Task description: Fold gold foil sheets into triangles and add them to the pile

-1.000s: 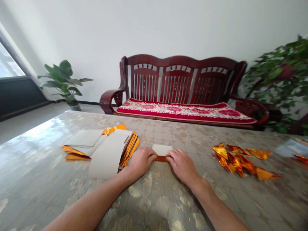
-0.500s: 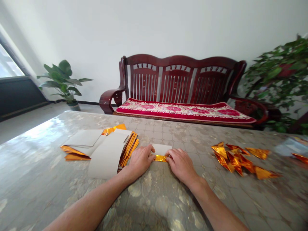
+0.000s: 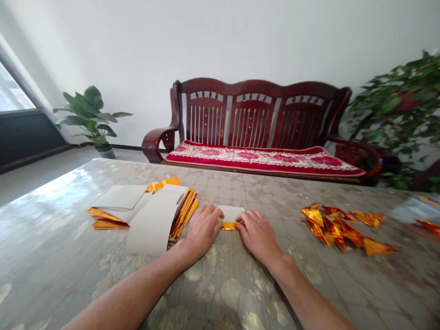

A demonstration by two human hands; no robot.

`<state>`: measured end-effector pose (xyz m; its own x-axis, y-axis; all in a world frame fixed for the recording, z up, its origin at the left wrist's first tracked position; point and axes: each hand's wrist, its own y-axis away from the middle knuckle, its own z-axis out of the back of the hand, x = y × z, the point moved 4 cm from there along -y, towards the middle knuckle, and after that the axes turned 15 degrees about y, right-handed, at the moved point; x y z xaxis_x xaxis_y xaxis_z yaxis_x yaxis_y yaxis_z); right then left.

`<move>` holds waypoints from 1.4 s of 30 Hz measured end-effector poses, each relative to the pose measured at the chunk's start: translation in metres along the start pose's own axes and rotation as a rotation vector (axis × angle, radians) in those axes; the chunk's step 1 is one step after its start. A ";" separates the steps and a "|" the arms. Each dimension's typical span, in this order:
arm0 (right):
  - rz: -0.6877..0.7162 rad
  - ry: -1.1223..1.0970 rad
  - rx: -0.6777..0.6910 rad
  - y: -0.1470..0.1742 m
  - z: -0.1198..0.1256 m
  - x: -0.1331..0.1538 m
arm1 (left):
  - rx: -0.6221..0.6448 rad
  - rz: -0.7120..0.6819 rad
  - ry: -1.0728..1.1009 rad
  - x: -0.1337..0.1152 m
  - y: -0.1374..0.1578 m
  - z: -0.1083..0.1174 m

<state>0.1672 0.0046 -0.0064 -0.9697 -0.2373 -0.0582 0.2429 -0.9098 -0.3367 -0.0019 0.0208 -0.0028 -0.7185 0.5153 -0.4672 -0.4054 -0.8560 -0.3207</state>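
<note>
A sheet of gold foil paper (image 3: 229, 226) lies on the table between my hands, its near edge turned up in a gold strip and its pale back showing beyond. My left hand (image 3: 203, 228) grips the strip's left end, fingers closed. At the right end, the thumb and fingers of my right hand (image 3: 257, 233) are pinched on the same strip. Left of my left hand rests a stack of gold-and-white foil paper (image 3: 151, 222), bent over with gold edges fanned out. Folded gold foil pieces (image 3: 338, 227) lie in a loose pile to the right.
The patterned table (image 3: 220, 284) fills the foreground. A clear plastic bag (image 3: 414, 210) sits at its right edge. Behind stand a dark red wooden bench (image 3: 254, 110) with a floral cushion (image 3: 261, 158), a potted plant (image 3: 92, 114) and a leafy plant (image 3: 395, 105).
The fingers of my left hand have shifted slightly along the folded strip. Both hands stay on the paper, and the other things are in the same places.
</note>
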 end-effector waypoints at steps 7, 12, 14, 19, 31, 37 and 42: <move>0.245 0.063 -0.109 0.004 0.006 0.014 | 0.172 -0.168 -0.098 -0.021 0.009 -0.015; 0.337 0.031 -0.111 0.011 0.005 0.015 | 0.183 -0.156 -0.318 -0.034 0.027 -0.027; 0.340 0.045 -0.110 0.012 0.005 0.015 | 0.173 -0.161 -0.362 -0.038 0.034 -0.030; 0.348 0.094 -0.089 0.017 0.006 0.016 | 0.149 -0.191 -0.428 -0.040 0.040 -0.031; 0.250 0.162 -0.098 0.038 0.006 -0.006 | 0.218 -0.117 -0.346 -0.035 0.037 -0.025; 0.268 0.251 -0.102 0.039 0.016 0.013 | 0.193 -0.093 -0.261 -0.029 0.028 -0.008; 0.316 0.204 -0.103 0.047 0.024 0.047 | 0.155 -0.091 -0.132 -0.019 0.013 -0.005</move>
<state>0.1336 -0.0574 -0.0027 -0.8356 -0.4179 -0.3566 0.5363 -0.7614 -0.3643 0.0090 -0.0001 -0.0026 -0.7388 0.5892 -0.3270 -0.5464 -0.8078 -0.2210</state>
